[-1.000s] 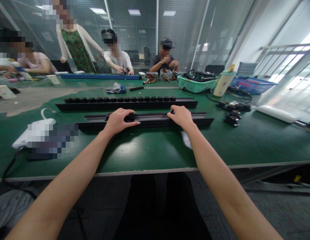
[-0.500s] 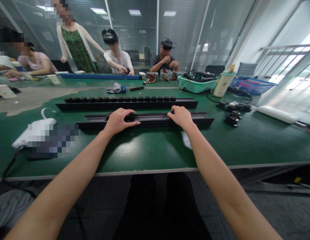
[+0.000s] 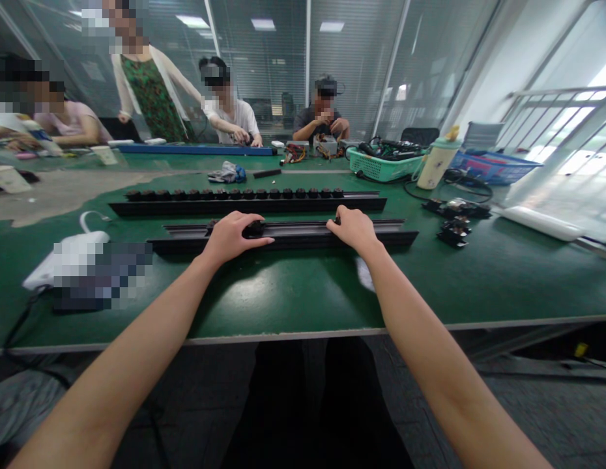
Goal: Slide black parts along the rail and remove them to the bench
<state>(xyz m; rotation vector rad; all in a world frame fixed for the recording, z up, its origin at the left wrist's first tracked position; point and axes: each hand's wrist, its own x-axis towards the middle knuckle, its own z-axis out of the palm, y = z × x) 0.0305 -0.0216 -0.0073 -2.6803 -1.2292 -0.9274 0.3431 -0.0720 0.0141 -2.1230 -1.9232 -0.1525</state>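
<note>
A long black rail [image 3: 303,241] with a grey channel lies crosswise before me on the green table. My left hand [image 3: 230,238] grips its left half, thumb along the front wall and fingers over the back. A black block [image 3: 255,228] sits in the channel between thumb and index finger. Further right, my right hand [image 3: 352,228] is closed at the channel, fingertips pinching a small black part [image 3: 337,220] that is mostly hidden. Behind lies a second black rail [image 3: 249,207], with a row of several round black parts [image 3: 234,193] along its channel.
Loose black parts [image 3: 453,232] lie to the right, near a cream tumbler [image 3: 437,164] and a green basket [image 3: 381,167] of cables. On the left is a white power adapter [image 3: 68,257]. A crumpled cloth [image 3: 227,172] lies beyond the rails. Several people are across the table.
</note>
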